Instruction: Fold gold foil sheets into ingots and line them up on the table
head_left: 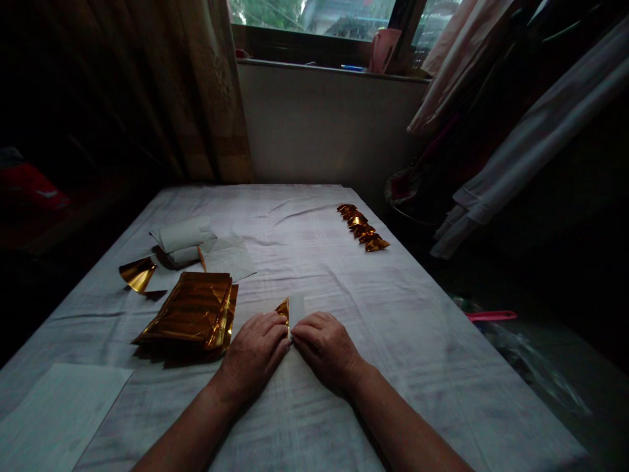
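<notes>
Both my hands rest side by side on the cloth-covered table [373, 308], pressing down on a partly folded sheet of gold-and-white foil paper [289, 307]. My left hand [255, 354] has its fingers bent together over the sheet's left part. My right hand [327, 344] is curled over its right part, fingertips meeting the left hand's. Only the sheet's top corner shows between them. A stack of gold foil sheets [194, 314] lies just left of my left hand.
A row of several folded gold pieces [362, 227] sits at the far right of the table. A loose curled gold piece [137, 273] and white paper bundles [184, 241] lie at the left. A white sheet [54, 413] is at the near left corner. Hanging clothes stand to the right.
</notes>
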Available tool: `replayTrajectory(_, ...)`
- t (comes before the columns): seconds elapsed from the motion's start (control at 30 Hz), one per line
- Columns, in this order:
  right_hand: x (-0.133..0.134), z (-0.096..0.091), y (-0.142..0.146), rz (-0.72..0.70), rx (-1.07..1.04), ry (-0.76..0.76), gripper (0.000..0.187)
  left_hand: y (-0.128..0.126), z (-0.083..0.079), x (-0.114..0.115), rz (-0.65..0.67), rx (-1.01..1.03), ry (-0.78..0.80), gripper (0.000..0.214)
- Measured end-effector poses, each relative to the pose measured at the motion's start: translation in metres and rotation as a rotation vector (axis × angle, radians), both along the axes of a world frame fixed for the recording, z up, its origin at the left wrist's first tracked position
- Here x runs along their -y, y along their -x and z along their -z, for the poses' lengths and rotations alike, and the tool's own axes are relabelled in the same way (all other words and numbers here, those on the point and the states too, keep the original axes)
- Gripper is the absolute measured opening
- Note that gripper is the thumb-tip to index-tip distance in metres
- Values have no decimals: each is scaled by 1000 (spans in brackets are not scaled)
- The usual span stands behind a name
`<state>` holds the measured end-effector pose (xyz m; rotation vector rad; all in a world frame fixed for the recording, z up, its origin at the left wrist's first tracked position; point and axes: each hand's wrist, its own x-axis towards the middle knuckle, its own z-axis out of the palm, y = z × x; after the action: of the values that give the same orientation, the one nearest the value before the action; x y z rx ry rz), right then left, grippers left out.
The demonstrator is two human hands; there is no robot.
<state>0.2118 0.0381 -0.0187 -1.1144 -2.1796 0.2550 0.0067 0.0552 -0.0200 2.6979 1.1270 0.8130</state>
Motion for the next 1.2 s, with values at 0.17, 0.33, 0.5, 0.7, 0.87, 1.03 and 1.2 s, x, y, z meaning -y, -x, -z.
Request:
replayTrajectory(0.17, -3, 3, -5, 83, -98, 61, 11, -4, 3, 0, -29, 13, -8, 15)
replayTrajectory(0.33, -5, 5, -3, 121, -97, 112, 11, -6, 2, 0, -49, 27, -1, 10)
replayTrajectory(0.5, -8, 6, 2, 166, -55, 147, 7, -9, -3, 2, -64, 40, 24, 10)
replayTrajectory(0.7, -12, 4, 4, 184, 19, 179, 6, -10, -4, 2, -64, 29, 46, 13)
replayTrajectory(0.87, -12, 3, 5, 186, 33, 168, 7, -9, -4, 3, -64, 50, 54, 14)
replayTrajectory(1.03, -10, 3, 5, 187, 32, 163, 8, -12, -1, 3, -98, 60, 82, 7)
replayTrajectory(1.2, -10, 4, 5, 186, 10, 158, 8, -16, -1, 2, -130, 50, 109, 5)
